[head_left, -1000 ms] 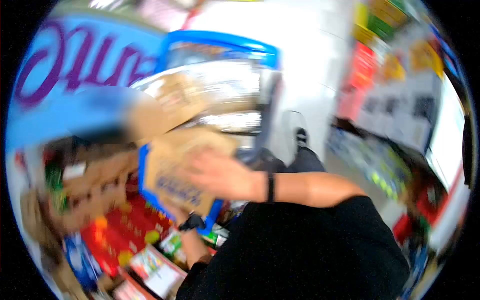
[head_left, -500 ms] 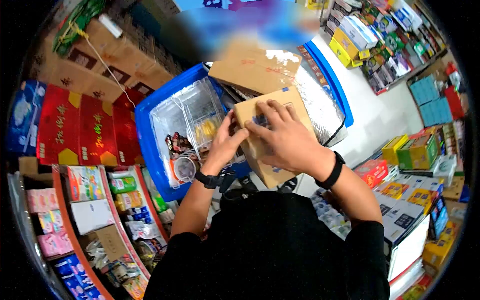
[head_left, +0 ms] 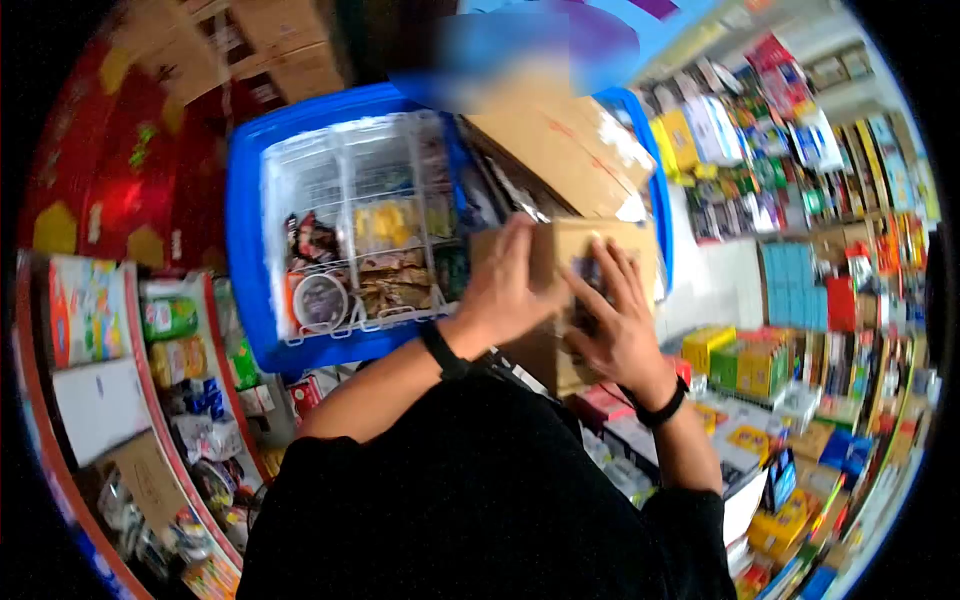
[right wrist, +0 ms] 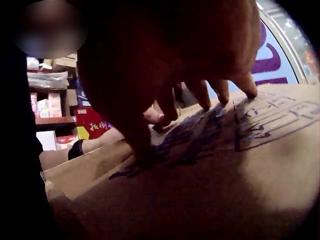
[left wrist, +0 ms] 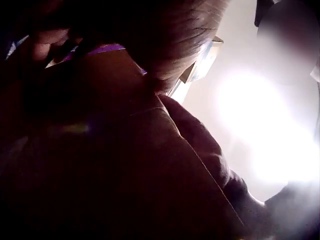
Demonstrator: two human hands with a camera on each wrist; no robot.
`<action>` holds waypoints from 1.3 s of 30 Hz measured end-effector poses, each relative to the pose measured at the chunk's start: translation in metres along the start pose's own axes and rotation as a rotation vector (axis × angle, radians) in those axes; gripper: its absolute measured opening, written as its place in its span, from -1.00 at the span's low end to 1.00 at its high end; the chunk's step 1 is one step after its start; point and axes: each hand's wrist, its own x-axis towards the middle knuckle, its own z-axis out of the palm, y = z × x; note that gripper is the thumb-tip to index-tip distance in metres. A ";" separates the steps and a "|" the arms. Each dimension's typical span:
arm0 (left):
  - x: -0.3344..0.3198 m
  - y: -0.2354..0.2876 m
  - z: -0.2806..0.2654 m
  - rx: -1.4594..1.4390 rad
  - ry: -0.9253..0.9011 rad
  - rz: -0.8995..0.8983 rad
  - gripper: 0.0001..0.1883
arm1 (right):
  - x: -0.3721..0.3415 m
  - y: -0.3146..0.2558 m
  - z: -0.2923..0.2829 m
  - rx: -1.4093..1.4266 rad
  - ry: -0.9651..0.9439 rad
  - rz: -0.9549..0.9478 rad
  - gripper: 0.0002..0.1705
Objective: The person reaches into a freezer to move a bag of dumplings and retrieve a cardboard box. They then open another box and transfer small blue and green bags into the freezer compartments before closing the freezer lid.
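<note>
Left hand [head_left: 500, 300] has swung from gripping the box's [head_left: 573, 240] edge to lying straight-fingered along its left side; right hand [head_left: 622, 325] spreads across the printed top, not clamped. I judge it steadied, near the freezer's [head_left: 248, 250] right front.

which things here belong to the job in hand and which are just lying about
Job in hand:
cardboard box
left hand, at its side
right hand, touching it

Probably just lying about:
second carton
yellow packs in the freezer
red boxes
teal boxes
</note>
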 end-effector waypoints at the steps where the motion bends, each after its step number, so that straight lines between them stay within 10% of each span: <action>1: -0.009 -0.005 0.002 0.021 0.073 0.068 -0.10 | -0.003 0.001 0.003 -0.001 0.045 -0.024 -0.08; 6: -0.023 0.002 0.005 0.051 0.210 0.510 -0.51 | -0.011 0.008 0.018 -0.156 0.080 -0.237 -0.36; 19: -0.045 0.037 0.023 0.177 0.026 0.451 -0.44 | -0.003 -0.006 -0.050 -0.409 -0.075 -0.855 -0.79; 30: -0.085 0.019 0.049 0.022 0.422 0.203 -0.61 | 0.024 -0.011 -0.023 -0.072 -0.140 -0.592 -0.02; 39: -0.089 0.017 0.043 -0.092 0.314 0.170 -0.59 | 0.019 -0.004 -0.005 -0.037 -0.123 -0.453 -0.01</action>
